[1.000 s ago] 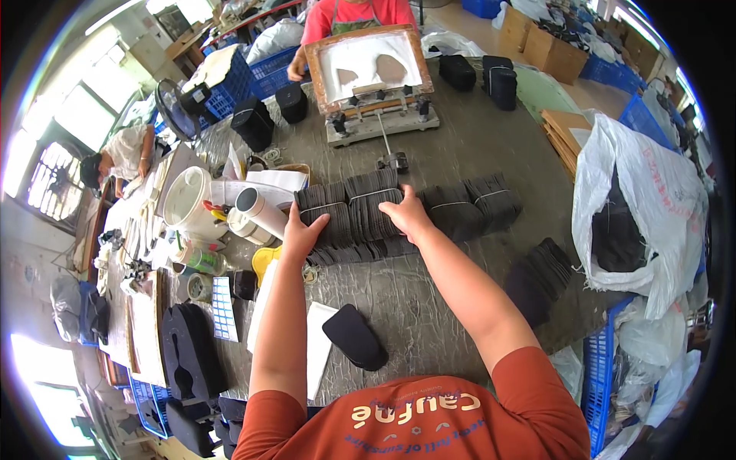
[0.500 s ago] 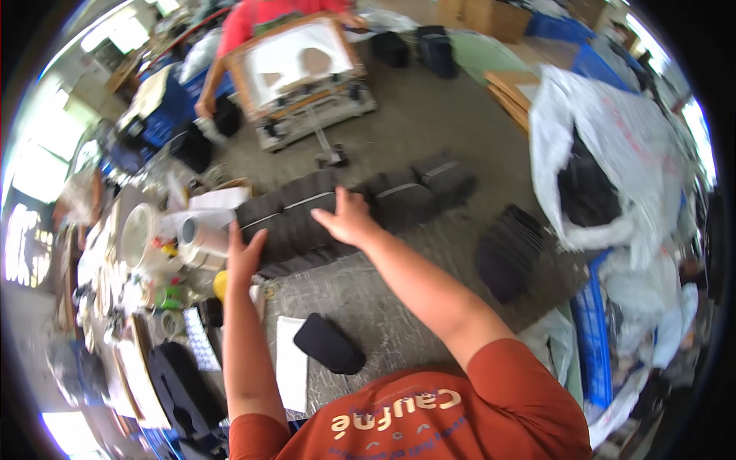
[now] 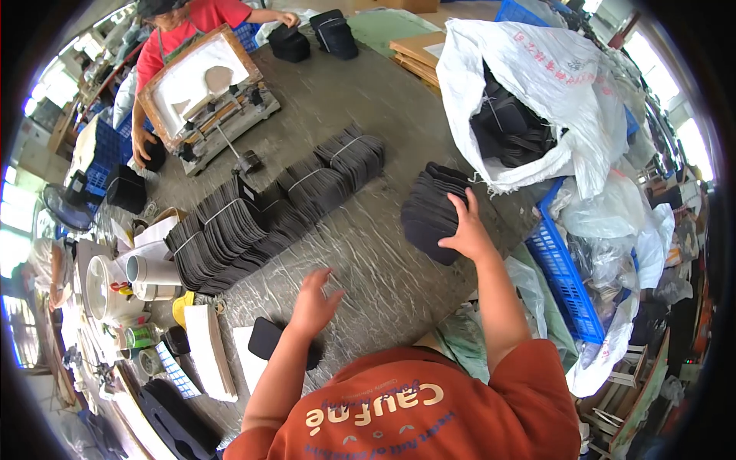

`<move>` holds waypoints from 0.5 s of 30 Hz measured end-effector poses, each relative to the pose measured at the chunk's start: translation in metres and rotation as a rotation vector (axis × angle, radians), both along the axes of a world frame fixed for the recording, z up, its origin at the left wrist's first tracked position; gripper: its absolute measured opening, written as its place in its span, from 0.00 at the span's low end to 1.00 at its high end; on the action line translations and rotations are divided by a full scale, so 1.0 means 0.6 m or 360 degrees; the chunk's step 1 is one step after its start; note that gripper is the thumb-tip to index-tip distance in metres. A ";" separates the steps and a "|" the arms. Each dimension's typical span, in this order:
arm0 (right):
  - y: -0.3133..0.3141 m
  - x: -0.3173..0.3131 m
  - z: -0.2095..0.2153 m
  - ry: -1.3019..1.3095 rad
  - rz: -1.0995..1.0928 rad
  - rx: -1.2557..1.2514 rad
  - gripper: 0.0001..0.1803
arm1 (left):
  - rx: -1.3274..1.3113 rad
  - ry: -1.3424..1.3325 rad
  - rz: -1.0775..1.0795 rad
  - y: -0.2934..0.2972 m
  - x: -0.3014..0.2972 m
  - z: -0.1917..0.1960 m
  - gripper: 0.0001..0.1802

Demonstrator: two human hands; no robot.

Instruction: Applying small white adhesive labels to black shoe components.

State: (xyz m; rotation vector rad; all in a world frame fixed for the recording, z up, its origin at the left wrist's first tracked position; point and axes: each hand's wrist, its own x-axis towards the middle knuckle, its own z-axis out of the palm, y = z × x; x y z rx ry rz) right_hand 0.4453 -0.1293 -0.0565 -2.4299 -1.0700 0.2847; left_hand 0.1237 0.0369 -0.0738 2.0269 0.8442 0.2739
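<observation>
1. red characters are printed on the white sack [image 3: 537, 92] and pale and blue lettering crosses my rust-red shirt [image 3: 383, 406]; i leave both uncopied.
2. my right hand [image 3: 469, 230] is spread, thumb and fingers at the right side of the loose black stack [image 3: 433, 211]; how firmly they press, i cannot tell.
3. that stack leans on the tabletop [image 3: 376, 268], between the banded row of black pads [image 3: 284, 207] and the sack.
4. my left hand [image 3: 313, 303] is spread too, fingers apart, over the tabletop.
5. a broad stretch of tabletop runs between my hands and up to the row; the right edge falls away beside the blue crate [image 3: 563, 268].
6. my left wrist partly hides a single black pad [image 3: 266, 337]; the wooden frame [image 3: 201, 84] partly covers a co-worker [image 3: 203, 19], whose head is cut off at the top.
</observation>
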 end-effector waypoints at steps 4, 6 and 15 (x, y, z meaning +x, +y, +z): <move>-0.002 -0.004 -0.017 0.0062 0.0273 0.0238 0.50 | 0.0369 0.0005 -0.0466 -0.001 0.159 0.021 0.46; 0.002 -0.023 -0.001 0.0086 0.0328 0.0289 0.47 | 0.0443 -0.0012 -0.0496 0.016 0.222 0.033 0.50; -0.031 -0.084 -0.037 0.0419 0.0299 0.0691 0.55 | 0.0156 0.0069 -0.1085 0.063 0.278 -0.017 0.58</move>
